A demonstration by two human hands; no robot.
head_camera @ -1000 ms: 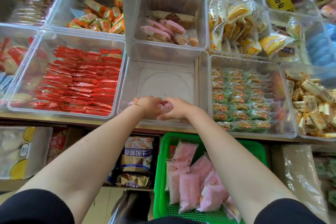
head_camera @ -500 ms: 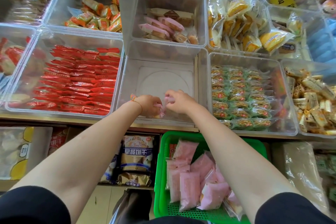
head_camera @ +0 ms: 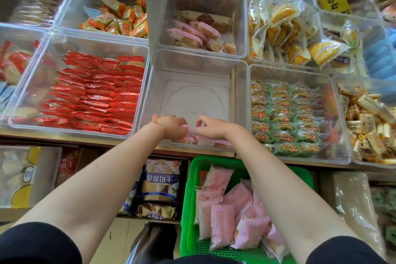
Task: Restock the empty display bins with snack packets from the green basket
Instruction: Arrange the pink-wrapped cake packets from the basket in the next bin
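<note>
A clear plastic bin [head_camera: 192,77] in the middle of the front row is nearly bare. Several pink snack packets [head_camera: 203,140] lie along its near wall. My left hand [head_camera: 171,127] and my right hand [head_camera: 211,128] are both inside the bin at that near edge, fingers pinched on a pink packet [head_camera: 191,132] between them. Below the shelf stands the green basket [head_camera: 188,178] with several more pink packets [head_camera: 220,221] piled in it; my right forearm crosses over it.
Neighbouring bins are full: red packets [head_camera: 90,94] to the left, green-and-orange packets [head_camera: 282,118] to the right, pink and brown cakes [head_camera: 199,30] behind. Blue biscuit bags [head_camera: 159,180] sit on the lower shelf left of the basket.
Both hands have moved forward from the bin's front rim down into the bin, and they have drawn slightly apart with the pink packet between them.
</note>
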